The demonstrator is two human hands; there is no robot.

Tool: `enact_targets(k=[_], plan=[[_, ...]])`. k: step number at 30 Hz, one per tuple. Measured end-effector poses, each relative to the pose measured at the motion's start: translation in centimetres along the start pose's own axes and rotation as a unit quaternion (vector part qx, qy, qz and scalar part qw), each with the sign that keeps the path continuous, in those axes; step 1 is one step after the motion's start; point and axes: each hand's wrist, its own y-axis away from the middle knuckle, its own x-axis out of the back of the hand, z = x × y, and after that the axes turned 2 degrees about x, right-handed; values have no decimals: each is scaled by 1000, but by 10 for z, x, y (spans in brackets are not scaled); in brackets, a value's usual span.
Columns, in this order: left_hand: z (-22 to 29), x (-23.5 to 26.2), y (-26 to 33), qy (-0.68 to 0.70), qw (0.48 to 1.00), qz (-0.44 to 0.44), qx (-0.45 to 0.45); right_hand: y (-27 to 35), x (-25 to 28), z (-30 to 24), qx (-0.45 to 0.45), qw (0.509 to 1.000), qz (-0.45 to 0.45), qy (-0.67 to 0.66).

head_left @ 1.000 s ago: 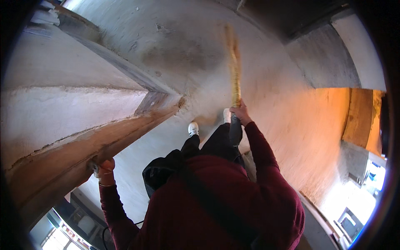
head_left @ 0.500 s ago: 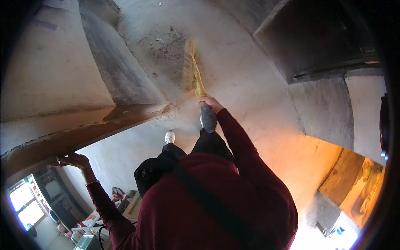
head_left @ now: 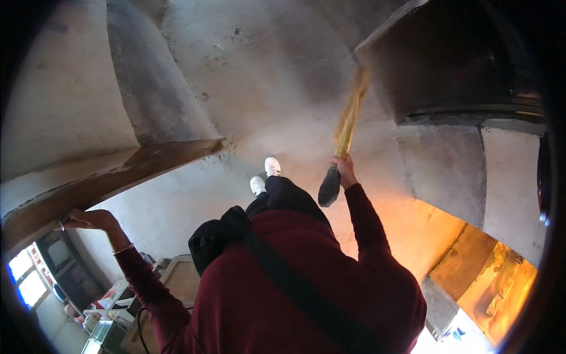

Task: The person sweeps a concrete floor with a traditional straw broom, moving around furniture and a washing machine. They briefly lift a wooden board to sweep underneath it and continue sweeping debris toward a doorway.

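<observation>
A hand broom with yellow bristles (head_left: 349, 121) and a dark grey wrapped handle end is in my right hand (head_left: 344, 169), whose fingers are closed round its middle. Its bristle tip is blurred and points away toward the dark recess at the far right. My left hand (head_left: 94, 220) is stretched out at the left, fingers extended against the brown edge of a ledge (head_left: 127, 169). A bracelet shows at that wrist, and the ledge partly hides the fingertips.
My white shoes (head_left: 272, 166) stand on the pale floor (head_left: 306, 138). At the far right is a dark recess (head_left: 454, 65) above a grey block (head_left: 445, 168). Cluttered furniture (head_left: 106, 333) and a window (head_left: 29, 277) lie at lower left; orange-lit panels (head_left: 489, 283) at lower right.
My right hand has swung the broom rightward, off the patch of dirt, which now shows far less debris. My feet have come together. My left hand has shifted slightly left along the ledge.
</observation>
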Motion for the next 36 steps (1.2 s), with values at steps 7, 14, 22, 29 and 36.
enact_targets(k=[7, 14, 22, 29, 36], plan=[[-1, -19, -9, 8, 992, 124, 31, -87, 75, 3, -157, 982, -65, -83], [-25, -36, -10, -10, 989, 145, -42, -233, -34, -46, 48, 928, -370, -7], [-14, -76, 52, -46, 981, 145, 117, -300, -106, -208, -81, 944, -298, 119], [5, -121, 207, -250, 953, -114, 129, -314, -27, -215, 88, 933, -192, 293], [45, -151, 344, -37, 830, -387, 400, -390, -47, -204, -214, 908, -285, 219]])
